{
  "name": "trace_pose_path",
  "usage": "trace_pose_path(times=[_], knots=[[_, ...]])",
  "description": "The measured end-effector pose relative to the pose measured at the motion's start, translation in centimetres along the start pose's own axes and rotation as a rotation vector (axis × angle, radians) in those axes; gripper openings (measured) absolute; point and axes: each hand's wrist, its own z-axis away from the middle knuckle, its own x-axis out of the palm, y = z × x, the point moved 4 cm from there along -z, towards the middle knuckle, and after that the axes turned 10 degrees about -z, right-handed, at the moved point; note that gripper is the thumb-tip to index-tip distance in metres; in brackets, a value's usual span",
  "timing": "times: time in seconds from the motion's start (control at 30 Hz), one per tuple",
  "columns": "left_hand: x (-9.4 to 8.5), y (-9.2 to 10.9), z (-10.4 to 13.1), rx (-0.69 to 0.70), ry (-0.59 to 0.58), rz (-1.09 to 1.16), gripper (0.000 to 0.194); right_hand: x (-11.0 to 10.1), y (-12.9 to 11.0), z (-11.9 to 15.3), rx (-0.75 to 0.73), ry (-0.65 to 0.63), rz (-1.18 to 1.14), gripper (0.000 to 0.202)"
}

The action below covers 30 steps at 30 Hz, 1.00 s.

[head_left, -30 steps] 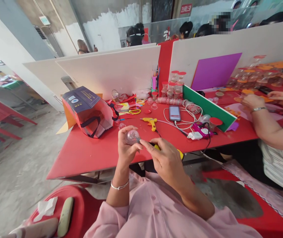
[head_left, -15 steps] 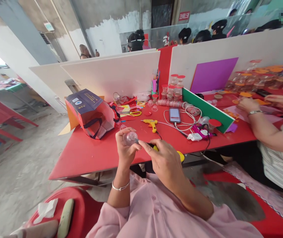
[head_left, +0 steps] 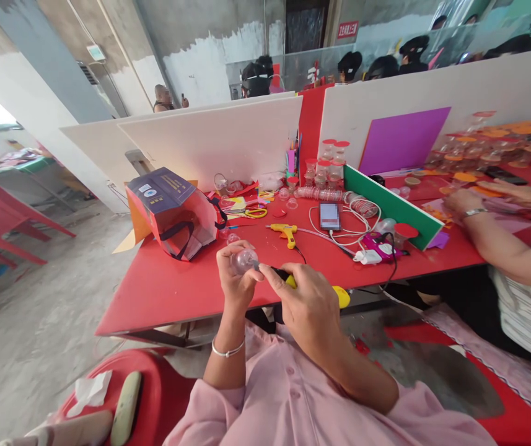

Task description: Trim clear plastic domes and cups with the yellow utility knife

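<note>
My left hand (head_left: 235, 279) is closed around a small, clear round plastic cup (head_left: 243, 261) above the table's front edge. My right hand (head_left: 309, 297) grips a yellow-and-black handled tool (head_left: 341, 297), its exact kind mostly hidden by my fingers. The tool's grey tip meets the right side of the clear cup, with my right index finger stretched along it. Just beyond my hands, a yellow hot glue gun (head_left: 284, 233) lies on the red table (head_left: 163, 297).
A dark gift bag (head_left: 167, 192) lies tipped at the left. Yellow scissors (head_left: 254, 213), a phone (head_left: 329, 217) on a white cable and a purple power strip (head_left: 381, 246) are farther in. Red-lidded plastic pieces (head_left: 328, 167) stand by a green board (head_left: 388, 204). A co-worker's hands (head_left: 467, 201) work at the right.
My hands stay almost in place, with the tool's tip still at the cup. The view has shifted slightly. At the right, the co-worker's hands have moved a little.
</note>
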Motion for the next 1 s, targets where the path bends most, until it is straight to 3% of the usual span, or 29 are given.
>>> trace_pose_path(times=[0.3, 0.57, 1.0], knots=[[0.25, 0.14, 0.03, 0.000, -0.006, 0.009, 0.073, -0.40, -0.09, -0.01, 0.005, -0.075, -0.081, 0.048], [0.26, 0.15, 0.07, 0.037, 0.000, 0.008, 0.066, -0.23, -0.11, 0.10, 0.017, -0.004, -0.040, 0.049], [0.46, 0.61, 0.04, 0.055, 0.001, 0.008, 0.065, -0.51, -0.13, 0.00, 0.028, 0.005, -0.051, 0.046]])
